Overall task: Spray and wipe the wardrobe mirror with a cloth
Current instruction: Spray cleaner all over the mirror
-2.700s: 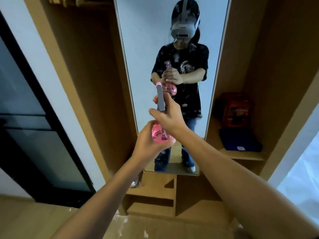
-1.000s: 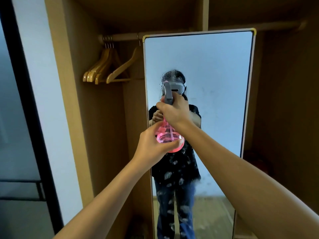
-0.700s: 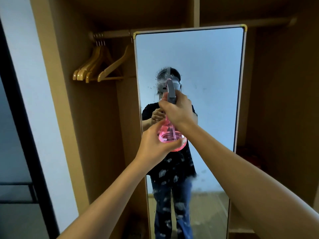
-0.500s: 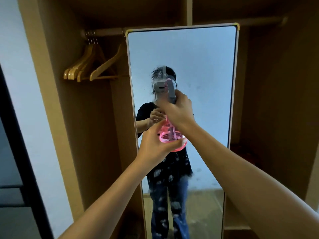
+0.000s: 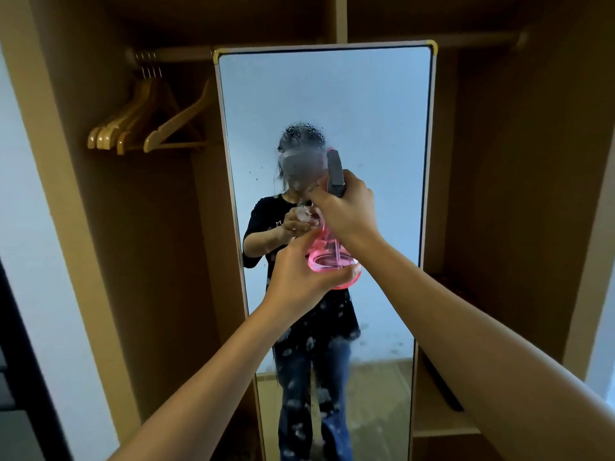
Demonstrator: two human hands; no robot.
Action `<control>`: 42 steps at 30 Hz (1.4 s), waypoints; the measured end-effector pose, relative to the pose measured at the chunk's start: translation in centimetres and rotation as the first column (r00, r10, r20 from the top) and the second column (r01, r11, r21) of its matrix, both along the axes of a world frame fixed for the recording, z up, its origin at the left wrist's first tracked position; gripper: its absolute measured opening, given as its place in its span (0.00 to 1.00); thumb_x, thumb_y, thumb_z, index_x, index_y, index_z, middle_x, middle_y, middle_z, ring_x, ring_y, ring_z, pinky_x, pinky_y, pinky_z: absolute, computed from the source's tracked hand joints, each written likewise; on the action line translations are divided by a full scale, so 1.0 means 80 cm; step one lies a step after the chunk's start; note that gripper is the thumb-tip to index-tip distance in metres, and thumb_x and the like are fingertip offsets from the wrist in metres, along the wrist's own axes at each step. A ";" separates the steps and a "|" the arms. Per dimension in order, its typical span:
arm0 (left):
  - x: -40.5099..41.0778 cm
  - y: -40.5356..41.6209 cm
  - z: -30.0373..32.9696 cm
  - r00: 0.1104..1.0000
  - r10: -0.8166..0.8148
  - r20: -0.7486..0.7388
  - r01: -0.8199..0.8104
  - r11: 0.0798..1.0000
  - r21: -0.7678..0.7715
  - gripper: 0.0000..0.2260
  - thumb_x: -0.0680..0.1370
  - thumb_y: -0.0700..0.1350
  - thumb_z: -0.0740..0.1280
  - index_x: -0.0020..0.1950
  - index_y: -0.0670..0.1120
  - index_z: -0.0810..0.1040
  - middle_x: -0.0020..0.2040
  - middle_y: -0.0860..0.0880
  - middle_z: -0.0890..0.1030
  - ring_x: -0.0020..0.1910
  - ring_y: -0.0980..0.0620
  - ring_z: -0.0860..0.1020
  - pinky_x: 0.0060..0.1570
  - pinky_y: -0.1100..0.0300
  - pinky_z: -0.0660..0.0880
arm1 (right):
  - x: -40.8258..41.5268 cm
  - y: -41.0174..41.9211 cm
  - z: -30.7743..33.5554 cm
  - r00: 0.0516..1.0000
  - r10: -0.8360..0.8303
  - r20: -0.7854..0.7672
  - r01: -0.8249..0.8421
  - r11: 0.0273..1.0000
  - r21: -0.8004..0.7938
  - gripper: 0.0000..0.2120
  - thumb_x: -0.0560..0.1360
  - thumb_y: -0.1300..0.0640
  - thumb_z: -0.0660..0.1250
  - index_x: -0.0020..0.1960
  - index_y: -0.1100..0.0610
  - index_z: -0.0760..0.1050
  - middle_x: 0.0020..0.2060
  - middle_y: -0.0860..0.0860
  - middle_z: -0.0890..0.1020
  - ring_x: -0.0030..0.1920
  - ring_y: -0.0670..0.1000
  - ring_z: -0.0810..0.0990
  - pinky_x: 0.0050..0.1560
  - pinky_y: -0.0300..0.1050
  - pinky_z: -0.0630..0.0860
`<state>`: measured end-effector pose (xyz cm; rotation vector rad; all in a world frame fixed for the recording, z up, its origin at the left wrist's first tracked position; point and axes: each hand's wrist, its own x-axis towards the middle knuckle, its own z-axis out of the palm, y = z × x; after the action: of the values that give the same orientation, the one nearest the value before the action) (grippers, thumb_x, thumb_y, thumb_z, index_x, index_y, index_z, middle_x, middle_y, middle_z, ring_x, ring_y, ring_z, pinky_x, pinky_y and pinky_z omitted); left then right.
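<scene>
Pink spray bottle (image 5: 333, 261) shifted right, fresh droplets higher

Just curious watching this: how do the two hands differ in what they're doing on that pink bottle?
The right hand grips the grey spray head at the top of the bottle; the left hand cups its round pink base from below. The right sits higher, the left lower. Both hold the same bottle, aimed at the mirror.

Open air before mirror (image 5: 366, 104)
</scene>
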<state>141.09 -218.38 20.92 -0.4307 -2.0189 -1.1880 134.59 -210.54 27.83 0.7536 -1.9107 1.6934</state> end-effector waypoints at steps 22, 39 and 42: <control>-0.052 0.060 0.027 1.000 0.005 -0.014 -0.006 0.998 -0.068 0.13 0.69 0.44 0.77 0.51 0.48 0.81 0.45 0.54 0.85 0.46 0.60 0.82 0.46 0.72 0.74 | -0.049 0.066 0.030 0.996 -0.085 -0.007 0.085 0.996 -0.021 0.06 0.70 0.59 0.67 0.45 0.61 0.78 0.37 0.55 0.83 0.41 0.58 0.82 0.40 0.52 0.79; -0.083 0.104 0.021 0.998 0.035 -0.051 -0.043 0.984 -0.170 0.16 0.66 0.55 0.75 0.47 0.48 0.80 0.42 0.57 0.84 0.45 0.63 0.81 0.46 0.70 0.76 | -0.070 0.118 0.022 0.994 -0.113 0.004 0.114 0.993 -0.025 0.04 0.70 0.61 0.66 0.40 0.62 0.75 0.30 0.52 0.76 0.32 0.50 0.73 0.35 0.47 0.76; -0.087 0.106 0.017 1.000 0.013 -0.015 -0.015 0.989 -0.148 0.14 0.68 0.50 0.77 0.50 0.47 0.81 0.44 0.54 0.85 0.45 0.59 0.83 0.48 0.61 0.79 | -0.074 0.123 0.018 0.993 -0.112 0.025 0.112 0.993 -0.030 0.08 0.70 0.60 0.67 0.43 0.66 0.75 0.32 0.53 0.76 0.32 0.49 0.72 0.35 0.46 0.73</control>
<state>134.09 -209.89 22.26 -0.4953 -2.1023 -1.0280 128.63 -200.73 29.23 0.6052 -1.9009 1.6666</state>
